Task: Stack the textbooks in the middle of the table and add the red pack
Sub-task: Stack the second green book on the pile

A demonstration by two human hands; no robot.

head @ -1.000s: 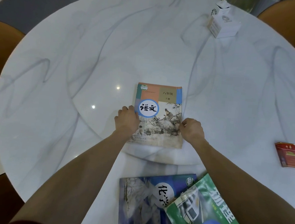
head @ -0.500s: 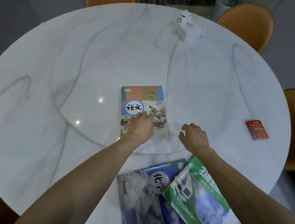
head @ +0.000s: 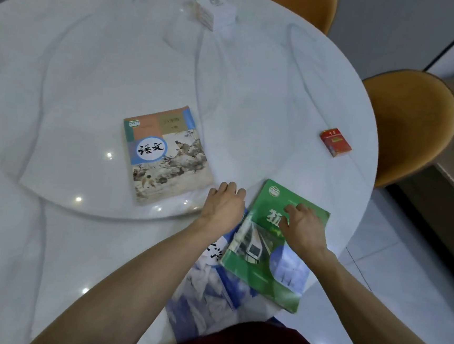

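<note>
Our right hand (head: 301,230) lies flat, fingers spread, on the green glossy textbook (head: 267,257) at 5 o'clock; left hand (head: 224,207) loosely curled, empty, beside it. Small red cardboard pack (head: 335,141) at 3 o'clock. Risk: dragging the blue textbook (head: 204,293) underneath off the edge

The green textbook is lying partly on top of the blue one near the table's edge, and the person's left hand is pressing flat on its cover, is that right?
Not quite: it is the right hand that lies on the green textbook, as the head view shows. The left hand sits beside it, at its left edge. The rest holds: the green textbook overlaps the blue one near the table's edge.
</note>
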